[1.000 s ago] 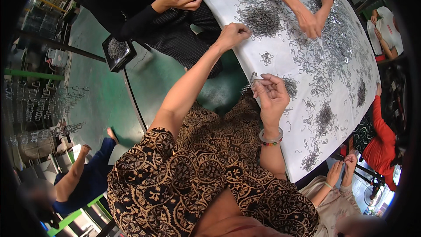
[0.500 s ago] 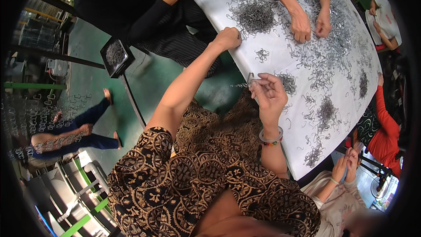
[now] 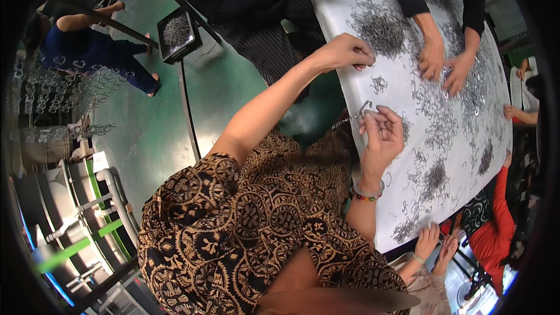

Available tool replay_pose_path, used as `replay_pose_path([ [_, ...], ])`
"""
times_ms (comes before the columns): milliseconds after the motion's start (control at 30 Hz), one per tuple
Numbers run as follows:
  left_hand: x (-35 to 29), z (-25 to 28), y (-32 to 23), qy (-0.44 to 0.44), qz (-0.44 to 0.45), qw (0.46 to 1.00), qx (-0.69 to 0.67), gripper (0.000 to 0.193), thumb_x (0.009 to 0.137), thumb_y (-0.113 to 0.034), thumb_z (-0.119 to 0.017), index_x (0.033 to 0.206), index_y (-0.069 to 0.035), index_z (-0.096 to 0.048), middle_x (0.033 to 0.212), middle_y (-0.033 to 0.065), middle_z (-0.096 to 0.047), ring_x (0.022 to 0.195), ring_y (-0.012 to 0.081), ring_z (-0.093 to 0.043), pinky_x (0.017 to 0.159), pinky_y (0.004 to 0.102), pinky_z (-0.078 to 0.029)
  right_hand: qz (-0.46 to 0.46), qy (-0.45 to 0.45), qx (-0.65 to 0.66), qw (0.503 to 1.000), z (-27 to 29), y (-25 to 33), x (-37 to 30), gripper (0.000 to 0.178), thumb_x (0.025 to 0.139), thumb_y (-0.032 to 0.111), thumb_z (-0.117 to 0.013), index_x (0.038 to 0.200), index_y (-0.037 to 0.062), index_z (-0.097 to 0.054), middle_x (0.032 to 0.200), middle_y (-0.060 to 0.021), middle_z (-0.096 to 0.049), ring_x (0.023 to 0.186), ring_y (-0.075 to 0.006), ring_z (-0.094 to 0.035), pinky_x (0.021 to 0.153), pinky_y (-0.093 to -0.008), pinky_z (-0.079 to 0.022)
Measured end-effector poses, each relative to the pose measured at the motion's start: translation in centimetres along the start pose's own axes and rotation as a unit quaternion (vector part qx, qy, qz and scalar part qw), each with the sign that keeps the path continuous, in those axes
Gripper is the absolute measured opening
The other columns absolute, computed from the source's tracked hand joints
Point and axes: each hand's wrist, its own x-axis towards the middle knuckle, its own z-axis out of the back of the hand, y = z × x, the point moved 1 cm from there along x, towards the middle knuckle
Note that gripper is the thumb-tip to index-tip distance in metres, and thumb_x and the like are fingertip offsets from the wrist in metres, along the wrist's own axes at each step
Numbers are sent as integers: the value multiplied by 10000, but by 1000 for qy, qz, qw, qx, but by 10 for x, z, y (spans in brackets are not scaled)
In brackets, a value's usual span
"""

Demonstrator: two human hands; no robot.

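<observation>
My left hand point(image 3: 344, 52) is over the near edge of the white table point(image 3: 364, 96). Its fingers are curled together; whether anything small is between them, I cannot make out. Right beside it are a large heap of dark metal hooks point(image 3: 380, 29) and a small cluster of hooks point(image 3: 379, 84). Lower down, my right hand point(image 3: 382, 135) pinches a bent metal hook point(image 3: 366, 107) between thumb and fingers. A short strand of linked metal pieces point(image 3: 343, 122) hangs off to the left of it. A bracelet and bangle circle my right wrist.
Across the table, a co-worker's hands point(image 3: 446, 64) handle loose hooks. Further heaps point(image 3: 434, 178) lie along the tabletop. Another person's hands point(image 3: 434, 245) are at the lower right corner. To the left, a black tray of hooks point(image 3: 177, 32) stands on a post above the green floor.
The view has shifted, moving the table right and down in it. My left hand has moved further over the tabletop, its fist loosened into curled fingers. My right hand keeps its hook.
</observation>
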Motion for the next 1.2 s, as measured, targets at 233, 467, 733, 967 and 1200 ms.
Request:
replay_pose_path([
  [233, -105, -33, -47, -48, -109, 993, 3, 108, 840, -40, -710, 927, 20, -690, 1054, 63, -660, 905, 138, -629, 797, 290, -511, 12, -43, 27, 999, -3, -10, 0, 223, 879, -78, -632, 1087, -55, -556, 896, -124, -672, 728, -107, -624, 612, -209, -501],
  [467, -107, -64, -33, -152, -122, 979, 61, 103, 927, -11, -607, 1022, 28, -617, 1030, 85, -679, 956, 129, -624, 846, 269, -513, 55, -39, 22, 997, -9, -16, -3, 202, 892, -77, -620, 1087, -54, -572, 935, -95, -663, 807, -111, -656, 656, -208, -521],
  [733, -103, -57, -27, -174, -120, 977, 38, 107, 915, -69, -645, 973, 18, -622, 936, 82, -724, 879, 139, -687, 749, 258, -528, 46, -47, -288, 955, 68, -18, 43, 192, 908, 36, -633, 1086, -15, -682, 959, -99, -697, 772, -130, -650, 661, -236, -513],
  [967, -105, -50, -21, -150, -82, 984, 56, 111, 909, -64, -650, 981, 20, -638, 930, 102, -727, 894, 156, -694, 781, 276, -530, 93, 10, -667, 739, 194, -58, 134, 147, 793, 97, -709, 925, 50, -752, 873, -126, -642, 873, -298, -605, 784, -380, -496],
  [1200, -104, -48, -17, -161, -78, 982, 65, 111, 908, -81, -652, 979, 4, -653, 938, 87, -723, 890, 158, -690, 780, 288, -528, 221, 31, -685, 693, 186, -63, 134, 100, 812, 85, -673, 885, 18, -678, 833, -101, -603, 861, -252, -572, 726, -349, -461],
])
